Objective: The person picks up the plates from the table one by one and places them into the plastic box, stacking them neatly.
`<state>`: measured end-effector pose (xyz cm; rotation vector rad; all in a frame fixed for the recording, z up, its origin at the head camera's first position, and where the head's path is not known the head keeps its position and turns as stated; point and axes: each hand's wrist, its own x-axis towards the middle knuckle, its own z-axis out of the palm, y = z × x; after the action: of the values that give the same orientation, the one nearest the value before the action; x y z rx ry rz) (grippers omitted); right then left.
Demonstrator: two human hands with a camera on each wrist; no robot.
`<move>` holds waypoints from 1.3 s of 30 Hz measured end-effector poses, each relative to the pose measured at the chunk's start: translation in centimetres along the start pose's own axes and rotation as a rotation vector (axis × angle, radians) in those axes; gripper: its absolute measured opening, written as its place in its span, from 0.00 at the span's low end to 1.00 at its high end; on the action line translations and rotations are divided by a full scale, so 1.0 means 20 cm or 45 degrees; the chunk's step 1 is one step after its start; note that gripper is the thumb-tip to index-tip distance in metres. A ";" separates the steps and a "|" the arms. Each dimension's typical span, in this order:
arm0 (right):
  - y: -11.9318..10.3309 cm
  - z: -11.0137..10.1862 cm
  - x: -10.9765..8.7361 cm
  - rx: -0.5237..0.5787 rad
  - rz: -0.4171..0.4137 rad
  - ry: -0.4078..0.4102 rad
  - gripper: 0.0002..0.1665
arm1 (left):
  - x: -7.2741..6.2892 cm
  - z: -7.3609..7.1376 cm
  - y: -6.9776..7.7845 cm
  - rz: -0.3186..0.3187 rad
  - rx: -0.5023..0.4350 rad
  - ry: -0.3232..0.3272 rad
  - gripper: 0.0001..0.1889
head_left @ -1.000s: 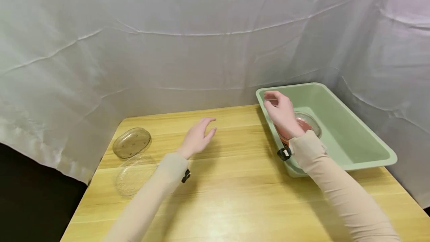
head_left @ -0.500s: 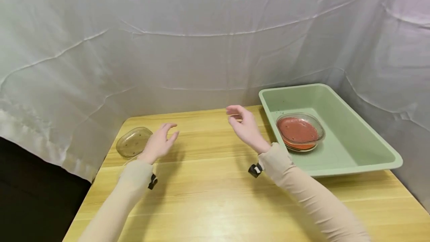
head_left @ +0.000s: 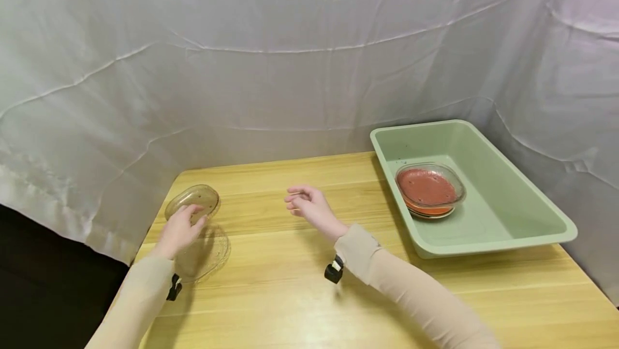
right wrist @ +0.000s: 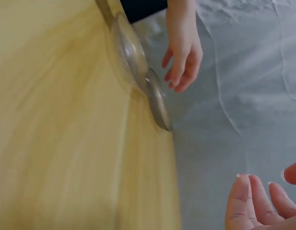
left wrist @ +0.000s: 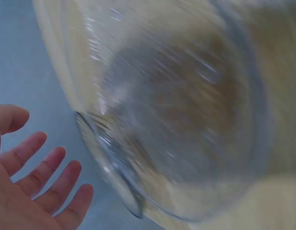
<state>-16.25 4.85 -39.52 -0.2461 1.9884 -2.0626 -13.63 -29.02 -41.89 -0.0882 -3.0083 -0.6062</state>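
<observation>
In the head view my left hand (head_left: 179, 232) hovers over two glass dishes at the table's left side, its fingers loosely bent around nothing. The brownish oval dish (head_left: 205, 196) lies farther back, partly covered by the fingers. Nearer to me is a larger clear textured glass dish (head_left: 213, 261), which overlaps it in this view. The left wrist view shows the clear dish (left wrist: 186, 124) blurred, with the left fingers spread beside it. My right hand (head_left: 313, 210) is held above the middle of the table, fingers slightly curled and holding nothing.
A pale green tub (head_left: 503, 220) stands at the right of the wooden table (head_left: 271, 306). Inside, against its left side, is a stack of dishes, with a clear glass dish (head_left: 458, 190) over reddish ones (head_left: 427, 186). A grey curtain (head_left: 290, 80) hangs behind the table.
My left hand has moved left from mid-table to above the glass dishes. My right hand has come out from over the tub and moved left over the table, uncovering the dish stack.
</observation>
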 end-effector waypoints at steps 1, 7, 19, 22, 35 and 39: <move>0.01 0.01 0.00 0.012 0.029 -0.011 0.22 | -0.01 0.00 -0.02 -0.014 0.002 0.000 0.23; 0.08 0.05 0.01 0.146 0.210 -0.034 0.23 | -0.06 -0.02 -0.10 -0.085 0.020 -0.013 0.25; 0.17 0.10 0.01 0.366 0.401 -0.043 0.29 | -0.10 -0.01 -0.21 -0.235 0.023 -0.126 0.28; 0.18 0.10 0.01 0.369 0.403 -0.049 0.30 | -0.10 -0.01 -0.22 -0.226 0.000 -0.140 0.27; 0.20 0.12 -0.01 0.334 0.417 -0.067 0.28 | -0.10 -0.01 -0.20 -0.267 -0.075 -0.318 0.29; 0.21 0.12 0.00 0.331 0.416 -0.077 0.27 | -0.09 -0.01 -0.18 -0.288 -0.123 -0.400 0.32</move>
<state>-15.17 2.49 -43.54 0.0646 1.5798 -2.0403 -12.09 -32.44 -43.16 0.1704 -3.3181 -0.8304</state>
